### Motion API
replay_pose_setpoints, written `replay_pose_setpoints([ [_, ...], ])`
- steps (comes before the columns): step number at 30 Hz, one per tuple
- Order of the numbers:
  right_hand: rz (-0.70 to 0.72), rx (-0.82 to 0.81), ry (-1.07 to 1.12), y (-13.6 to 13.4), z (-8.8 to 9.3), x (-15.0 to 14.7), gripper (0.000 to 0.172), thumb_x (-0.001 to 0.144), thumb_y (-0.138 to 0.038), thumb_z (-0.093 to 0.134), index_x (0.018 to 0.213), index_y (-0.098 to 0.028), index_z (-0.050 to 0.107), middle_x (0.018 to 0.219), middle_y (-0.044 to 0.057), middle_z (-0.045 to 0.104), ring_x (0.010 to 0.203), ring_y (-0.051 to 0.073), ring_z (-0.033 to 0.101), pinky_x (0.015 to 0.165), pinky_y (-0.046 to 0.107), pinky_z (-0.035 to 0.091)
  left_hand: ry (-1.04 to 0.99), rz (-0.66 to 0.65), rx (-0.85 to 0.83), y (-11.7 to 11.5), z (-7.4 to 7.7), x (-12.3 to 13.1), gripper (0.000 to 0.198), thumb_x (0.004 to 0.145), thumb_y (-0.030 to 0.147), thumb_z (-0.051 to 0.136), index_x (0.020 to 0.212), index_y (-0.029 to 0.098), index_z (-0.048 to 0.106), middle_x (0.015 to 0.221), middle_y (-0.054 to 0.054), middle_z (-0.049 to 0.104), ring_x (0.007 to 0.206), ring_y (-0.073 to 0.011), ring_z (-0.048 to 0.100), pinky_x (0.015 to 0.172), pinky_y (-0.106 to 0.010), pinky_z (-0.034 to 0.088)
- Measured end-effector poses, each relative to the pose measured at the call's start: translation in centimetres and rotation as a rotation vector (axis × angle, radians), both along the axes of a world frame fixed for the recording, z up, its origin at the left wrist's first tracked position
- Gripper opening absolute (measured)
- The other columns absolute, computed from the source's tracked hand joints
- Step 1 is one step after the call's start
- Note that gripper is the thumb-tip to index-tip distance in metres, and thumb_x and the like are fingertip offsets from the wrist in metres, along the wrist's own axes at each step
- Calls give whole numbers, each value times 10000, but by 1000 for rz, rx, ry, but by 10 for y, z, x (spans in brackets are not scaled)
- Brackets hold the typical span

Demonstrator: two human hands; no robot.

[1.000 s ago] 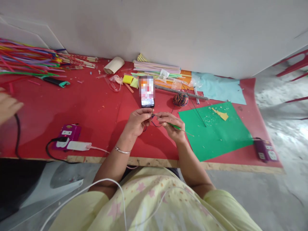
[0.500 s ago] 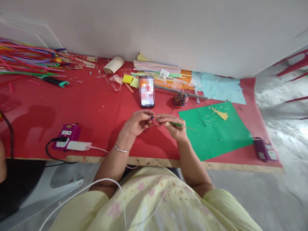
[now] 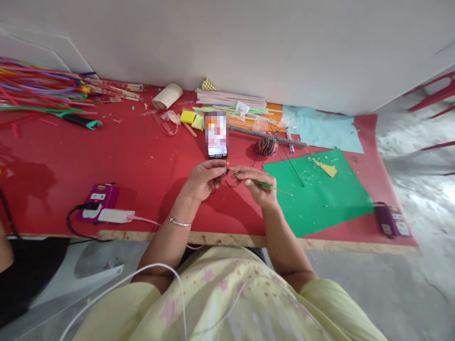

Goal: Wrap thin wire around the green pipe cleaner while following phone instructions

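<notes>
My left hand (image 3: 208,179) pinches a small piece of dark blue yarn (image 3: 227,171) between thumb and fingers. From the right, my right hand (image 3: 261,186) is closed round a crochet hook (image 3: 263,183) with a green grip. The hook's thin tip meets the yarn at my left fingertips; whether it passes through a loop is too small to tell. A dark strand hangs in a curve between the hands. Just beyond them lies a multicoloured yarn ball (image 3: 266,147), and a lit phone (image 3: 216,135) stands in front of my left hand.
A green sheet (image 3: 320,199) with scraps lies to the right on the red table (image 3: 142,156). Paper straws (image 3: 231,98), a grey stick (image 3: 263,134) and a cardboard tube (image 3: 167,96) line the back. Purple power strips (image 3: 101,201) sit left and right. Another person's arm (image 3: 5,248) shows at far left.
Both hands have shifted very slightly, the fingertips a little right with the yarn and hook. The other person's arm at the far left has moved a bit.
</notes>
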State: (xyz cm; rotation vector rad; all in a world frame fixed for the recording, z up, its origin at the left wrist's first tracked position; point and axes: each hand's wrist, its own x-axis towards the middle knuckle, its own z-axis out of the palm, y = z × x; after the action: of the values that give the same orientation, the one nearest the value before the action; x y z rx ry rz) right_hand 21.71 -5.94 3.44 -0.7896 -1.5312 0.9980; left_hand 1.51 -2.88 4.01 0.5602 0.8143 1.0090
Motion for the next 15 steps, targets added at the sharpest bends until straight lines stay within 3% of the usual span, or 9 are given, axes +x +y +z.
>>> replay_pose_setpoints([
  [15,1,16,-49,-1,3,-1,171,955,-317,721,1080,-332,836,1210,48,815,1088,240,787,940,403,657,51,47,14,-1,3,3,346,548,244,914,856,146,790,648,-7,702,471,-80,584,413,-182,417],
])
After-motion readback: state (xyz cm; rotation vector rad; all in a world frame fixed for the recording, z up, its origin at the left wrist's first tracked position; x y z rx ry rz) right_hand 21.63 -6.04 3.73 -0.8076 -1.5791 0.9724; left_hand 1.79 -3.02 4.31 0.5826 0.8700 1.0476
